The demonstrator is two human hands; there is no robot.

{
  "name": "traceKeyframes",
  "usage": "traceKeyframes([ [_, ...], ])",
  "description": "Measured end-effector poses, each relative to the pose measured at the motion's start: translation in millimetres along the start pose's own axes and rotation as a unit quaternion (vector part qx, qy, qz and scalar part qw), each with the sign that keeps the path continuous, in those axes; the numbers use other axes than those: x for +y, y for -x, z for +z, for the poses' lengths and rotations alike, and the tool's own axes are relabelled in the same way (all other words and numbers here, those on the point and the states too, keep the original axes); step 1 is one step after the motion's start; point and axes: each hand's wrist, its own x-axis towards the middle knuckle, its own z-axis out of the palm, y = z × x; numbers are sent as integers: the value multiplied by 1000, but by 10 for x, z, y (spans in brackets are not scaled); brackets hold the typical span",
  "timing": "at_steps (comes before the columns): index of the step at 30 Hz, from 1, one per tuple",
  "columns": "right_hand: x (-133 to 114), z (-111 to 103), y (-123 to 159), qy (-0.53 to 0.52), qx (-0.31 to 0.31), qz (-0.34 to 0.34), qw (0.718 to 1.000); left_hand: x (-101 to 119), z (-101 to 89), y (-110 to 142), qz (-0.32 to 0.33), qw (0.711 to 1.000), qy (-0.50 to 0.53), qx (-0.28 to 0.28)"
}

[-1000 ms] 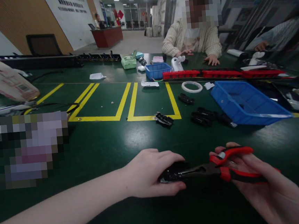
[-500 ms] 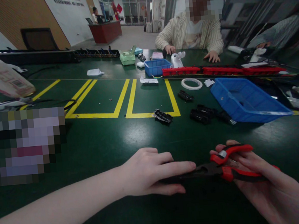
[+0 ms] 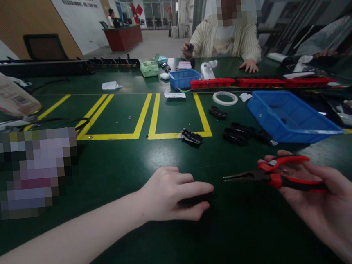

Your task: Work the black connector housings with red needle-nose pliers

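My right hand [image 3: 319, 189] is closed around the red and black handles of a pair of long-nose pliers [image 3: 256, 176]. The pliers' narrow dark jaws point left, with a gap between their tips and my other hand. My left hand [image 3: 175, 197] is low over the green table, index finger and thumb stretched to the right around a dark piece [image 3: 197, 200]. Most of that piece is hidden under the fingers and blends into the dark tabletop, so its kind cannot be made out. Beyond my left hand lies a black plastic part [image 3: 191, 137].
More black plastic parts [image 3: 238, 134] lie beside a large blue bin [image 3: 292, 117]. A tape roll [image 3: 225, 98], a small blue bin [image 3: 185, 78] and a long red strip [image 3: 260, 81] are farther back. Yellow tape [image 3: 111, 136] marks the green table. Opposite sits a person in a striped shirt [image 3: 203, 37].
The pliers have moved right and slightly up, away from my left hand, so their tips now show. My left hand has shifted slightly left. The person opposite has raised one hand, holding something dark.
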Motion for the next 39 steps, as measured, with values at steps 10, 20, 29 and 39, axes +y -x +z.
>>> traceKeyframes([
  [10,117,-75,-75,84,-145,-68,983,15,-27,-41,-11,998,-32,-48],
  [20,158,-267,-228,229,-356,-362,831,14,-33,-41,-25,996,-28,-84],
  [29,-156,-366,-467,539,-293,-540,576,41,-80,-61,-17,989,-80,-122],
  [39,-311,-391,-651,653,-339,-412,537,12,-111,-87,-33,984,-61,-166],
])
